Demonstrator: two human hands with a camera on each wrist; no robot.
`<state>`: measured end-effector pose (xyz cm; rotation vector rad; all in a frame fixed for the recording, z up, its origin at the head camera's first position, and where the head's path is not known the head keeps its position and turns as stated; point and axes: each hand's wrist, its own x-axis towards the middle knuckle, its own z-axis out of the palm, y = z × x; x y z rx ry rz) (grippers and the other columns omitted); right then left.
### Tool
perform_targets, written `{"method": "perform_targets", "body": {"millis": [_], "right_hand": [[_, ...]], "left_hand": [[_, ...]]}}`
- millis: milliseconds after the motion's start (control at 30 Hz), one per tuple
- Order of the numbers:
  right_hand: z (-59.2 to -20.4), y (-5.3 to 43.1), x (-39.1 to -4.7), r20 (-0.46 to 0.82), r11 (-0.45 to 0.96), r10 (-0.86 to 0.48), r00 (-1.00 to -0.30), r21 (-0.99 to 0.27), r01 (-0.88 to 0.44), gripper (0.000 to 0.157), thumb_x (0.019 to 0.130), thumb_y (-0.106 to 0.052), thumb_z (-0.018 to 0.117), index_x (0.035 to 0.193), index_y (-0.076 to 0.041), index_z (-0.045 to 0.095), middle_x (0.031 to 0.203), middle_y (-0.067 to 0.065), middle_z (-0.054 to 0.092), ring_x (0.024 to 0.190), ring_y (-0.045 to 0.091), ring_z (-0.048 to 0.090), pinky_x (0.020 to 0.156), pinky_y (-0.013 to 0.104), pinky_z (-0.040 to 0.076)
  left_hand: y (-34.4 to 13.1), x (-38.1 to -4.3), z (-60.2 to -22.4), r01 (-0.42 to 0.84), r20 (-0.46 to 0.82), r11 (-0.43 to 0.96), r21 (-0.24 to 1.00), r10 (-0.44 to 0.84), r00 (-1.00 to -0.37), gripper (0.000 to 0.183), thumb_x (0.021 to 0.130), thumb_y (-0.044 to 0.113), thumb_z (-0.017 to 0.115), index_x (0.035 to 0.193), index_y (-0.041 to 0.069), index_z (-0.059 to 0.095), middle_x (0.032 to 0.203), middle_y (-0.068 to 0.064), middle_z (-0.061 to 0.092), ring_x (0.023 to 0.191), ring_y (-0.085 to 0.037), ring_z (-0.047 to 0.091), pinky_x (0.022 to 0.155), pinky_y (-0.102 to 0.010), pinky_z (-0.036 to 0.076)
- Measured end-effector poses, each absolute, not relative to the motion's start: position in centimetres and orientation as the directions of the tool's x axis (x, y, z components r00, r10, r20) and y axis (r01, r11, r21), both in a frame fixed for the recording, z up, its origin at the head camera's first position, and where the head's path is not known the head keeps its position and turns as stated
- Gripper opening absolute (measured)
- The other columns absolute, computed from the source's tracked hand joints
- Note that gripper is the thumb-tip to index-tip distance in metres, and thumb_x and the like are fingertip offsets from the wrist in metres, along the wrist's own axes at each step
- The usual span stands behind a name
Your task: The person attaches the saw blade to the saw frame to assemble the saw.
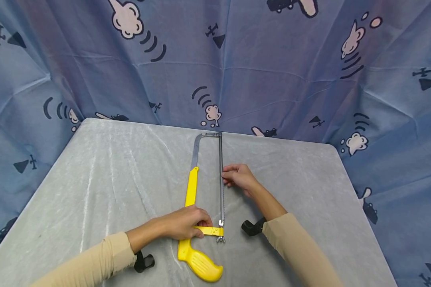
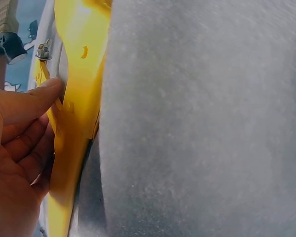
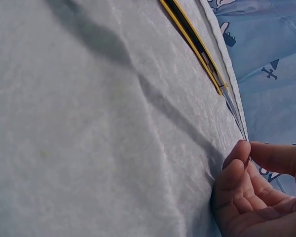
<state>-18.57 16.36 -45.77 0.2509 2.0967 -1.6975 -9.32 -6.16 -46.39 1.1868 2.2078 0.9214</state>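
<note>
A hacksaw [image 1: 191, 187] with a yellow frame and handle lies on the cloth-covered table, handle toward me and grey metal bow at the far end. Its blade [image 1: 221, 159] runs lengthwise along the right side. My left hand [image 1: 183, 220] grips the short yellow crossbar above the handle; in the left wrist view the left thumb and fingers [image 2: 27, 153] close on that bar. Below the bar's end is a wing nut [image 1: 220, 239]. My right hand [image 1: 240, 177] pinches the blade partway along, with thumb and fingertips together in the right wrist view.
Grey plush cloth [image 1: 291, 179] covers the table and shows creases on the left. A blue patterned curtain [image 1: 255, 91] hangs right behind the far edge and along both sides. Black wrist mounts [image 1: 253, 227] sit near both sleeves.
</note>
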Motion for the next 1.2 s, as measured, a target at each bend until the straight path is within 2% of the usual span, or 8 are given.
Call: {"method": "perform_targets", "body": {"millis": [700,1000,1200], "right_hand": [[-46.21,15.96,-18.46,-0.396,0.305,-0.118,-0.91,-0.887,0.347,0.019,0.092,0.002,0.064,0.109,0.008,0.061,0.073,0.002,0.065,0.063,0.012,0.062,0.056,0.024,0.052],[-45.8,15.92,-18.05,-0.334,0.307,-0.145,-0.931,-0.91,0.279,0.009,0.09,0.005,0.062,0.099,0.006,0.06,0.071,0.005,0.065,0.062,0.013,0.063,0.055,0.024,0.052],[-46.09,15.74,-18.29,-0.367,0.345,-0.113,-0.923,-0.886,0.31,0.014,0.091,0.004,0.063,0.105,0.007,0.06,0.072,0.004,0.064,0.062,0.013,0.062,0.055,0.024,0.052]], "left_hand": [[-6.19,-9.33,-45.89,0.549,-0.104,0.426,0.719,0.848,-0.52,0.018,0.082,0.006,0.08,0.093,0.016,0.07,0.08,0.015,0.057,0.073,0.001,0.051,0.07,-0.015,0.045],[-6.23,-9.26,-45.53,0.53,-0.123,0.435,0.729,0.843,-0.523,0.018,0.083,0.005,0.079,0.094,0.017,0.07,0.08,0.015,0.056,0.073,0.0,0.051,0.07,-0.017,0.045],[-6.25,-9.3,-45.61,0.535,-0.117,0.432,0.727,0.844,-0.523,0.018,0.083,0.006,0.079,0.094,0.017,0.07,0.079,0.015,0.056,0.073,0.0,0.051,0.07,-0.017,0.045]]}}
